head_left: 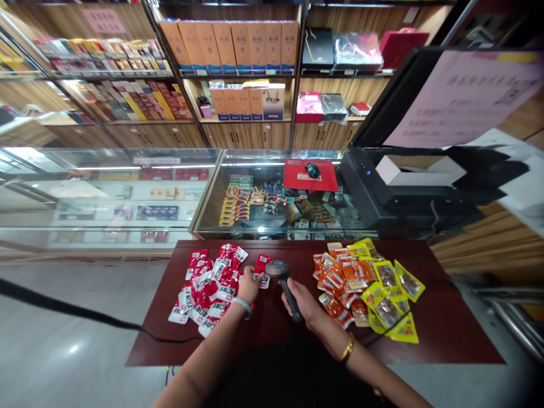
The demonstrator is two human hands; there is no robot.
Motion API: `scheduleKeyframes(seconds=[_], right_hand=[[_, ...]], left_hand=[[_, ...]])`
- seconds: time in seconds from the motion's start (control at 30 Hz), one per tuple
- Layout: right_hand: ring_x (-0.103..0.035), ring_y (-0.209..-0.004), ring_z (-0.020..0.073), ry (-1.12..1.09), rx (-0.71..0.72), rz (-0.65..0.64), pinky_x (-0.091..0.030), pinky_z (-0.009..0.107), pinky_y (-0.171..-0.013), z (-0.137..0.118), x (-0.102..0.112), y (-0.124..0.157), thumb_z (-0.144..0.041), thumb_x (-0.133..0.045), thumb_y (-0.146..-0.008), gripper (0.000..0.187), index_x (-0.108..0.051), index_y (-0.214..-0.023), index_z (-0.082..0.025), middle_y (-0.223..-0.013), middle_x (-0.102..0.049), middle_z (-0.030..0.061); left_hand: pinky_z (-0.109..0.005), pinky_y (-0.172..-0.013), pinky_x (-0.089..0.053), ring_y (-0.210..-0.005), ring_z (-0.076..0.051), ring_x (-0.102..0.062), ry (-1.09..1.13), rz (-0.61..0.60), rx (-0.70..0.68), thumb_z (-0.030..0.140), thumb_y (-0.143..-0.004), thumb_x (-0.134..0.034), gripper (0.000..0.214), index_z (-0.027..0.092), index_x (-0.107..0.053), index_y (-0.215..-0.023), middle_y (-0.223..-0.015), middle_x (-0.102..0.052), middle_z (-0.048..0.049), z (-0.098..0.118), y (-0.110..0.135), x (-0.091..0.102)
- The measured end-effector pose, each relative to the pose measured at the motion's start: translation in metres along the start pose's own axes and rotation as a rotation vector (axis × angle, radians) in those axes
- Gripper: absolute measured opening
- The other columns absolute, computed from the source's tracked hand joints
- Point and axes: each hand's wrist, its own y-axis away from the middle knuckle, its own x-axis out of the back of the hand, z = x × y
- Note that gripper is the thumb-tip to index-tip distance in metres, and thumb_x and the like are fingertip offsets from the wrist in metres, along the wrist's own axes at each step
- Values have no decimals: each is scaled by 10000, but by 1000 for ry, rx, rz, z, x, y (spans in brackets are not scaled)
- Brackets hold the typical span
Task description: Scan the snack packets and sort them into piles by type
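Note:
My right hand (304,304) is wrapped round the handle of a dark barcode scanner (290,290). The scanner's head tilts left, and a small blue light shows on top of it. Just left of it, my left hand (248,287) pinches the edge of a red and white snack packet (263,264). Under and beside that wrist, a loose pile of similar red and white packets (208,292) covers the table's left side. To the right of the scanner lie orange snack packets (335,272) and yellow snack packets (386,306), partly overlapping.
The packets rest on a dark red table (272,351). Behind it stands a glass display counter (208,192) with a red mouse pad (293,177) and a black mouse (313,170). At right is a black checkout machine (365,187). A dark cable (106,320) crosses the left side.

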Motion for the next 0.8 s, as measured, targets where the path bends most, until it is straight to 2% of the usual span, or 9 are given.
scheduleKeyframes(seconds=[0.1,0.2,0.33,0.43,0.57,0.63,0.67,0.8], right_hand=[[-374,-360,58,-17,26,7,-292,181,-361,-1,6,-8,-716,-576,-780,518,-491,-805,-206,-513,-510,-77],[-370,-358,58,-32,26,7,-288,183,-359,-1,11,-12,-719,-575,-778,523,-502,-833,-205,-515,-497,-83],[-366,-362,58,-37,9,18,-289,184,-361,-4,14,-13,-727,-576,-770,537,-522,-872,-202,-523,-498,-82],[-370,-366,59,-47,-13,24,-290,183,-363,-6,15,-11,-727,-590,-756,548,-535,-891,-200,-526,-498,-80],[-365,-363,55,-72,-36,14,-286,175,-360,-7,13,-11,-710,-611,-753,557,-549,-941,-189,-518,-495,-80],[-367,-365,55,-69,-51,13,-282,171,-361,-7,11,-11,-700,-614,-759,558,-554,-972,-187,-520,-500,-78],[-367,-365,55,-64,-62,13,-279,170,-362,-6,10,-11,-697,-615,-759,555,-555,-971,-188,-520,-501,-78],[-372,-365,59,-32,-102,4,-282,178,-371,-2,8,-11,-703,-608,-755,553,-559,-959,-191,-517,-496,-84]], left_hand=[[-303,-675,-470,-704,-185,-626,88,-25,-33,347,-774,-612,250,218,-430,-887,-748,-589,11,3,3,-21],[-330,-697,-492,-751,-209,-647,79,-64,-47,356,-786,-593,246,213,-435,-908,-789,-613,-10,4,2,-27],[-321,-728,-504,-778,-197,-656,19,-105,14,333,-801,-584,217,195,-475,-927,-789,-628,-8,6,0,-32],[-313,-756,-511,-798,-182,-662,109,-125,63,263,-786,-610,217,177,-509,-958,-807,-660,-15,17,0,-44],[-331,-841,-508,-914,-200,-662,293,-302,-45,182,-772,-626,238,153,-584,-1005,-937,-712,-74,39,5,-57],[-337,-855,-498,-933,-214,-656,193,-339,-87,195,-779,-638,252,143,-608,-1023,-972,-711,-97,42,8,-50],[-344,-865,-489,-951,-223,-650,74,-313,-90,212,-778,-652,278,142,-608,-1044,-995,-705,-107,40,10,-42],[-410,-953,-417,-1137,-309,-558,-586,-62,-6,335,-749,-715,468,126,-572,-1143,-1166,-618,-176,14,24,5]])
